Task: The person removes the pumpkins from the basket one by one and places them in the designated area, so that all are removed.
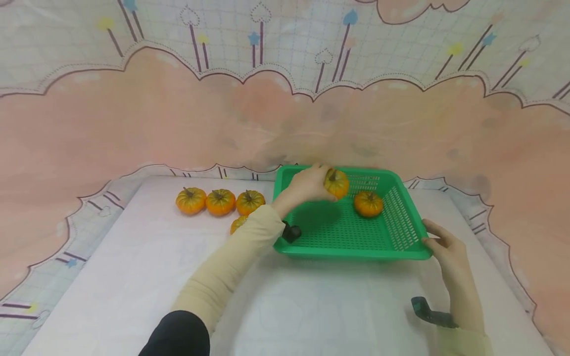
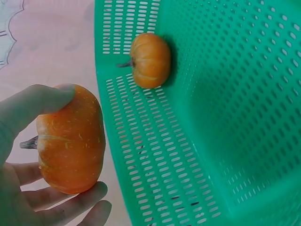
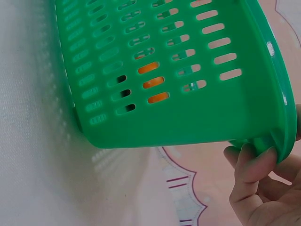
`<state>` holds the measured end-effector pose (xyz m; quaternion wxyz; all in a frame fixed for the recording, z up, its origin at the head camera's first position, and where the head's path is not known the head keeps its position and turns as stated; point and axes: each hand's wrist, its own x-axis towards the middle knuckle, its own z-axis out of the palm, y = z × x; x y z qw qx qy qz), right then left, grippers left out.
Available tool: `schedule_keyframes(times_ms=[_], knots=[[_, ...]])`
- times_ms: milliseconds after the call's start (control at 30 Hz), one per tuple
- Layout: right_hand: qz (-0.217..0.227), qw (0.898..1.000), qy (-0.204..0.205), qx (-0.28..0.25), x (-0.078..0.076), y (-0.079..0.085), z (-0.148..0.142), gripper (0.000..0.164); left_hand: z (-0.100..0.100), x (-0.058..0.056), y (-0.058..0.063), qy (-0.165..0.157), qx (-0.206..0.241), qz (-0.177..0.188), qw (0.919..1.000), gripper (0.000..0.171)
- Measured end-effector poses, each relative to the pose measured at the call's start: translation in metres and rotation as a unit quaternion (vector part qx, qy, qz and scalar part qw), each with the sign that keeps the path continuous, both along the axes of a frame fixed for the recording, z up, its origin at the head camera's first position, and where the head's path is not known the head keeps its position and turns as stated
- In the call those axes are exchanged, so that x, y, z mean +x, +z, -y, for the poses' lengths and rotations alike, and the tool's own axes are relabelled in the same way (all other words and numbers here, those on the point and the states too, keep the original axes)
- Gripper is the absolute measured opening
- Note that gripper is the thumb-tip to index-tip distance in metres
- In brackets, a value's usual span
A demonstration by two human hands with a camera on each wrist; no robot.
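Observation:
My left hand [image 1: 306, 186] grips a small orange pumpkin [image 1: 337, 184] over the far part of a green plastic basket [image 1: 352, 254]. In the left wrist view the thumb lies on one side of this pumpkin [image 2: 73, 146] and the fingers on the other, its stem towards the palm. A second pumpkin [image 1: 368, 204] sits inside the basket towards the right, also visible beyond the rim in the left wrist view. At the basket's near right corner my right hand [image 1: 450, 252] pinches the rim [image 3: 284, 108] between thumb and fingers.
Left of the basket, three pumpkins stand in a row [image 1: 220, 202] on the white table [image 1: 133, 267]. Another pumpkin [image 1: 238, 225] is partly hidden by the left sleeve. A patterned cloth [image 1: 249, 118] rises behind the table.

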<state>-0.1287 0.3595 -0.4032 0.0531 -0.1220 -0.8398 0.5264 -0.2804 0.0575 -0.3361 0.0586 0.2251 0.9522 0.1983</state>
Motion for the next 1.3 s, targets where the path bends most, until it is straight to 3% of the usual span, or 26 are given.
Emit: schedule_keyframes(times_ms=[400, 667, 1067, 1300], knots=[[0.012, 1.0, -0.001, 0.022, 0.001, -0.001, -0.001, 0.052, 0.024, 0.021, 0.012, -0.005, 0.008, -0.029, 0.9995, 0.084], [0.01, 1.0, -0.001, 0.005, 0.001, -0.001, -0.002, 0.052, 0.047, 0.035, 0.015, -0.003, 0.01, -0.043, 0.999, 0.085], [0.01, 0.999, 0.0, 0.033, 0.002, 0.0, -0.001, 0.052, 0.092, 0.054, 0.01, 0.042, 0.019, -0.049, 0.9977, 0.085], [0.006, 1.0, 0.003, 0.01, 0.001, 0.0, 0.001, 0.052, 0.115, 0.064, 0.004, 0.074, 0.034, -0.053, 0.9953, 0.085]])
